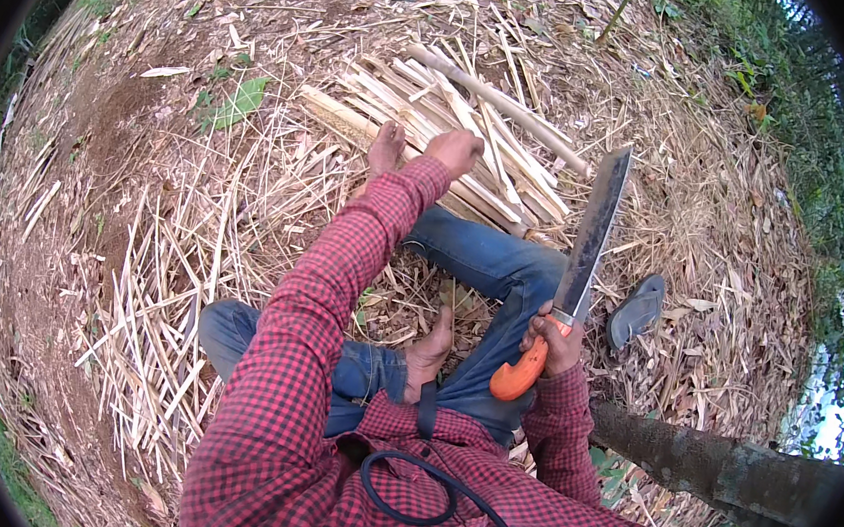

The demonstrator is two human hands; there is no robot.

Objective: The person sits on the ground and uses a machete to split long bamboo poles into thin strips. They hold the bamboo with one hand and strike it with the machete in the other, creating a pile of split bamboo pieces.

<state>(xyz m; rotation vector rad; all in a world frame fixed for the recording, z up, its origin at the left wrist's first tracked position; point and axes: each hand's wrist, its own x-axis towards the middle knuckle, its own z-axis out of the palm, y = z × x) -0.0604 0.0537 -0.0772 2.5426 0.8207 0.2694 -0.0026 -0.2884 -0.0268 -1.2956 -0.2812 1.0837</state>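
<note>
My right hand is wrapped round the orange handle of a machete. The wide dark blade points up and away from me, above my bent knee. My left arm reaches forward to a pile of split wooden strips. Over that pile my left hand is closed, its knuckles up. Pale strips lie right beside its fingers, but whatever it grips is hidden. A bare foot rests against the pile, just left of this hand.
A longer round pole lies along the pile's far side. Thin slivers are heaped at my left. A grey sandal lies right of the machete. A tree trunk stands close at my right. Dry leaves cover the ground.
</note>
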